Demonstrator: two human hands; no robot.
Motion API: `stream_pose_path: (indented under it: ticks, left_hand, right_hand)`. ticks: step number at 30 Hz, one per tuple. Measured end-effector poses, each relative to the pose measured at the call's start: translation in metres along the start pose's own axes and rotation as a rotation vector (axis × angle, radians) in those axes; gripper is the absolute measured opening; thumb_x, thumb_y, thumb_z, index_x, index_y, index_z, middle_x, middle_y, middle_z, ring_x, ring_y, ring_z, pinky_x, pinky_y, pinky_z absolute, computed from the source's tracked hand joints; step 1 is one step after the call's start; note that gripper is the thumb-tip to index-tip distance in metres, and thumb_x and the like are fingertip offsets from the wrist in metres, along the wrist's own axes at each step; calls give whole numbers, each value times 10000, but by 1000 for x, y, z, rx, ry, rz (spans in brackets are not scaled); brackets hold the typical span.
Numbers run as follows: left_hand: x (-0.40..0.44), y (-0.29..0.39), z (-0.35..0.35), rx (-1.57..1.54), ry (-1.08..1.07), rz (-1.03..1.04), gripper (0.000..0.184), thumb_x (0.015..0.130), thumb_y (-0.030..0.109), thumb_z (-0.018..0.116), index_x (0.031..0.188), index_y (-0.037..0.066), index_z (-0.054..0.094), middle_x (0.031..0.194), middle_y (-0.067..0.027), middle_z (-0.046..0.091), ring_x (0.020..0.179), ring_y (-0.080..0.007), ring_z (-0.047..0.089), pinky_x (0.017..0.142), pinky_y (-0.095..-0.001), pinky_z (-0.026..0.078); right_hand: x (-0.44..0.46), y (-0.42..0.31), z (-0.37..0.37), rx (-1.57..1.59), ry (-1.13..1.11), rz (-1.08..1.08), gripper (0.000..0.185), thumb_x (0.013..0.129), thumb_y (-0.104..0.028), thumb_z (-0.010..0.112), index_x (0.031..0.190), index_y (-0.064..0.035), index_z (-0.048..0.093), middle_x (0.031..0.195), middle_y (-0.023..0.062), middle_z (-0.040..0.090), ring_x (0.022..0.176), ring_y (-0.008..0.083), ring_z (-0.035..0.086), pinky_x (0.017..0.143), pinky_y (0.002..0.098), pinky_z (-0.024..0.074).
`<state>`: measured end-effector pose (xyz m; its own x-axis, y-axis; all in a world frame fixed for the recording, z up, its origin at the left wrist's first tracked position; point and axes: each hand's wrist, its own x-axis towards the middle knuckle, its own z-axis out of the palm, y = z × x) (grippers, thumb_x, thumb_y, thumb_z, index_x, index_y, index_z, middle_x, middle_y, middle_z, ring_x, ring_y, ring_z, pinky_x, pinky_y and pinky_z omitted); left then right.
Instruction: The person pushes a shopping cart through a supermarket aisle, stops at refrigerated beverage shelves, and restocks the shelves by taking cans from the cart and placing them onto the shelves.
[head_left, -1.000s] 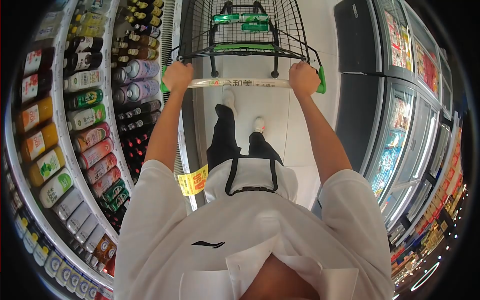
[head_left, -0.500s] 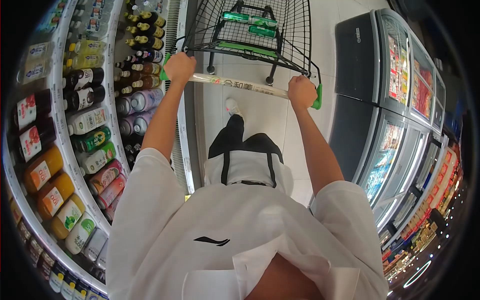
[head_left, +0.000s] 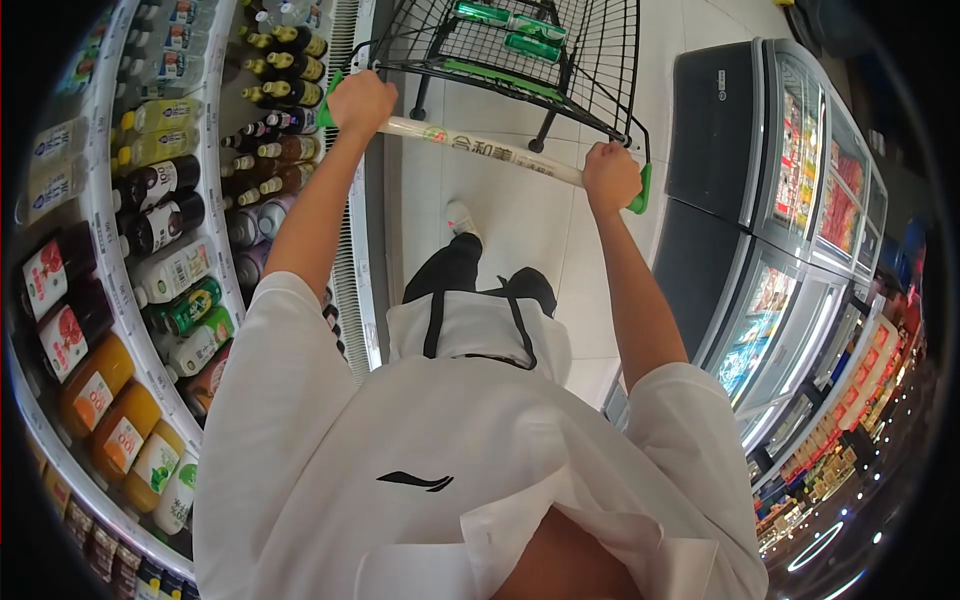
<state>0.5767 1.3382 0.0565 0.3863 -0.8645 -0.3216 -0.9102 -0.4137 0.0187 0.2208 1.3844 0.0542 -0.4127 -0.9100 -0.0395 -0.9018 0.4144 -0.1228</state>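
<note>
Left hand point(head_left: 362, 103) and right hand point(head_left: 611, 177) both curled closed around the pale cart handlebar point(head_left: 480, 149), beside its green ends point(head_left: 642, 190).

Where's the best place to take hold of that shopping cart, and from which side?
Probably the pale handlebar, near both ends, from the near side: it is a long, slim bar across the cart, set apart from its wire basket.

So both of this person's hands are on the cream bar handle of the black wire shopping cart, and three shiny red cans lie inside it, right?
Not quite: the head view shows that the three shiny cans are green, not red. The left hand and right hand are indeed on the cream bar handle of the black wire shopping cart.
</note>
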Motion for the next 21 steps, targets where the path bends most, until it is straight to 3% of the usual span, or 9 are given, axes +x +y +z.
stream_pose_path:
  ticks: [12, 21]
  left_hand:
    - [13, 15, -4, -60, 12, 62, 366, 852, 391, 622, 906, 52, 750, 917, -168, 731, 865, -342, 711, 772, -437, 552]
    - [22, 24, -7, -70, 8, 49, 364, 863, 392, 629, 913, 51, 747, 916, -170, 732, 867, -343, 712, 760, -429, 555]
  right_hand:
    - [30, -2, -6, -24, -95, 9, 299, 858, -293, 534, 763, -72, 712, 780, 177, 705, 753, 380, 688, 693, 478, 533]
    - [42, 2, 5, -41, -24, -18, 281, 847, -285, 542, 749, -85, 714, 764, 188, 700, 711, 382, 685, 653, 482, 536]
